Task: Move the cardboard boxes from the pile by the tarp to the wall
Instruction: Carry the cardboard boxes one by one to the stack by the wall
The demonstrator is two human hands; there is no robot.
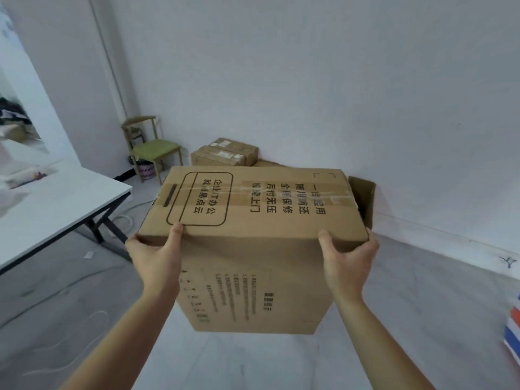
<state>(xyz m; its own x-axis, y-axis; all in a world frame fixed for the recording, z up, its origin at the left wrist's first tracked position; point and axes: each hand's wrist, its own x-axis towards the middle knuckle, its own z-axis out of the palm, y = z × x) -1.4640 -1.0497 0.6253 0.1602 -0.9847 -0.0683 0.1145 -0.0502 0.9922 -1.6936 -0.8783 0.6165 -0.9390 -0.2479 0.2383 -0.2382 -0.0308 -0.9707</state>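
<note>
While both hands clasped it, the cardboard box [253,220] hung above the floor, left hand [157,254] and right hand [347,256] curled round its near top corners. Carrying looked underway; next came lowering it by the wall [309,80], beside the stacked boxes [225,153].

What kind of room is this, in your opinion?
Probably a plain office or storeroom: a white desk, a green-seated chair in the corner, and cardboard boxes set on the floor by the bare wall.
</note>
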